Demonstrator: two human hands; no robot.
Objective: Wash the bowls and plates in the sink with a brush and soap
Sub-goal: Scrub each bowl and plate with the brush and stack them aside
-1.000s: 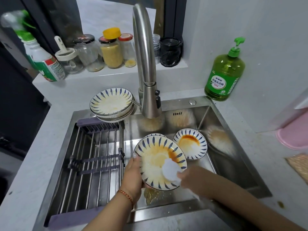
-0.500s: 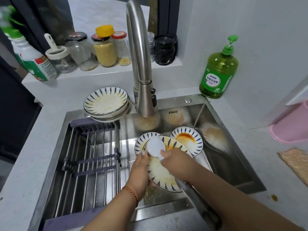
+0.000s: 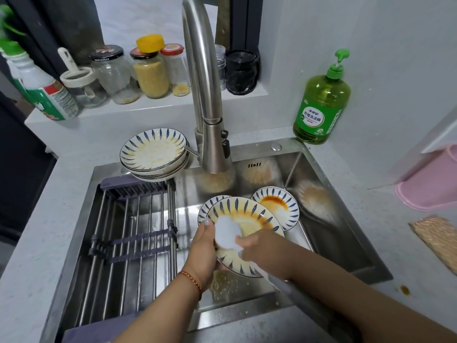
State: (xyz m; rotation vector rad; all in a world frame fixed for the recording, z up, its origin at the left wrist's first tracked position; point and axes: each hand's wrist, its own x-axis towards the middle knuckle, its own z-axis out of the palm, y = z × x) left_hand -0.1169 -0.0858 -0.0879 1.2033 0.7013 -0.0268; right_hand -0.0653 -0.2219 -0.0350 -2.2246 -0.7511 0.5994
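Over the steel sink (image 3: 346,243) my left hand (image 3: 201,251) grips the left rim of a tilted blue-striped plate (image 3: 249,214) smeared with orange sauce. My right hand (image 3: 262,246) holds a white brush (image 3: 226,233) whose head presses on the plate's left part. Behind it lie another stained plate (image 3: 277,206) and the edge of a third plate (image 3: 210,204). A stack of soiled plates (image 3: 153,152) sits on the sink's back left corner. A green soap bottle (image 3: 321,102) stands at the back right.
A tall steel faucet (image 3: 205,95) rises over the sink's middle. A metal drying rack (image 3: 128,238) fills the sink's left half. Jars (image 3: 150,70) and a spray bottle (image 3: 42,90) line the back ledge. A pink tub (image 3: 432,184) and a woven mat (image 3: 437,238) lie right.
The brush has moved from the plate's lower right, up across its top, to its left side near my left thumb. My left hand keeps its grip on the plate.
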